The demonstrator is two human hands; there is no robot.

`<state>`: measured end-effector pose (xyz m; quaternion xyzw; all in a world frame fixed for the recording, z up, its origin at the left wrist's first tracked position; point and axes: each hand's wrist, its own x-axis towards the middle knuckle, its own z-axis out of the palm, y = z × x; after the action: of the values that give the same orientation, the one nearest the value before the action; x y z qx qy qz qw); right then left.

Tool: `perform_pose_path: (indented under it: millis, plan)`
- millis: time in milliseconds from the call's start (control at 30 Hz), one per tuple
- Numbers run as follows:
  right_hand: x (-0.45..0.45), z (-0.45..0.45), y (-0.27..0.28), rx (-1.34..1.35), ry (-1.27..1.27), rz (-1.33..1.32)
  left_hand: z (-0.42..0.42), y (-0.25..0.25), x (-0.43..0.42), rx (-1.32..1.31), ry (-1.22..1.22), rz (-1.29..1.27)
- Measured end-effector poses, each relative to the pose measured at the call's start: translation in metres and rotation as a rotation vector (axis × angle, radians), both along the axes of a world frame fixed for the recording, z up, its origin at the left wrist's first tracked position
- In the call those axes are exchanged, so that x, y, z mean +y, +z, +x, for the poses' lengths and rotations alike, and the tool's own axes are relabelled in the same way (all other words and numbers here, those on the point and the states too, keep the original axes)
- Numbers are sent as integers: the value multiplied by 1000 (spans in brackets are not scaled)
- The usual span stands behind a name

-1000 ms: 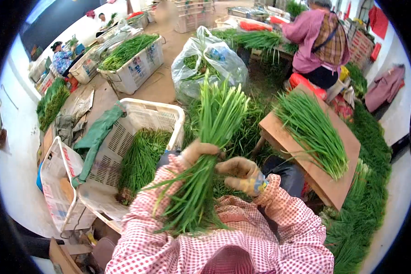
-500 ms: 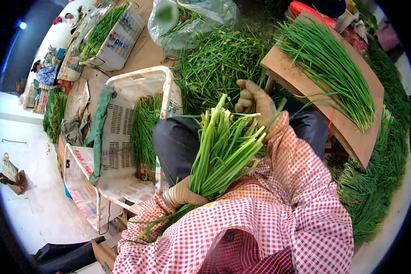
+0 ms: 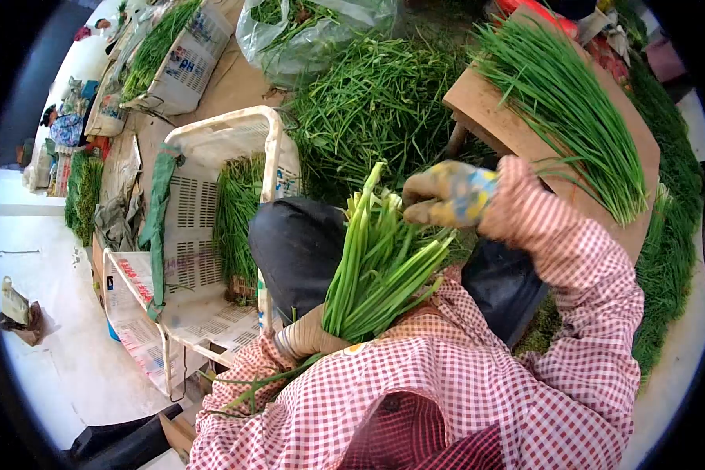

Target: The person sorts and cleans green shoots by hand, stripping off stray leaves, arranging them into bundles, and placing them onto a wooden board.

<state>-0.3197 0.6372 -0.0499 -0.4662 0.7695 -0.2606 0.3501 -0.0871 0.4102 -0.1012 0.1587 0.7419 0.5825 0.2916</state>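
Note:
My left hand (image 3: 312, 335), in a worn glove, is wrapped round a bunch of green chives (image 3: 368, 290) held against my lap. The pale stem ends of the bunch point up and away from me, at uneven heights. Beside those ends on the right is my right hand (image 3: 446, 194), in a soiled glove with blue and yellow on it. Its fingers are drawn together toward the stems and slightly blurred. What lies between them, if anything, is hidden.
To my left stands a white plastic basket (image 3: 271, 160) with chives inside. Loose green leaves (image 3: 376, 110) are heaped ahead, by a clear plastic bag (image 3: 251, 43). On the right, chives (image 3: 572, 117) lie on a brown board (image 3: 478, 98). Another filled crate (image 3: 184, 70) stands farther left.
My right hand has turned over, its fingers now pointing left at the stem ends, and my right elbow has swung outward. My left hand still holds the bunch. The view has shifted slightly.

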Motion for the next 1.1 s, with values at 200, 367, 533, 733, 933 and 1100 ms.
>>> perform_pose_path:
  millis: [200, 367, 533, 733, 933, 1100]
  plan:
    - [-19, -31, -72, 343, -187, -183, 16, 7, -9, -173, 134, 88]
    - [-25, -78, -160, -8, -630, 377, 28, 14, -29, -152, 102, 83]
    - [-16, -59, -154, 35, -239, 860, 39, 11, -42, -439, 207, 228]
    - [-75, -22, -99, -1185, -11, -302, 21, 0, -40, -552, 202, 301]
    - [-87, 2, -57, -1208, -221, -333, 12, -2, -32, -579, 203, 289]
    - [-89, 2, -81, -570, -275, -207, 14, -4, -27, -601, 208, 306]
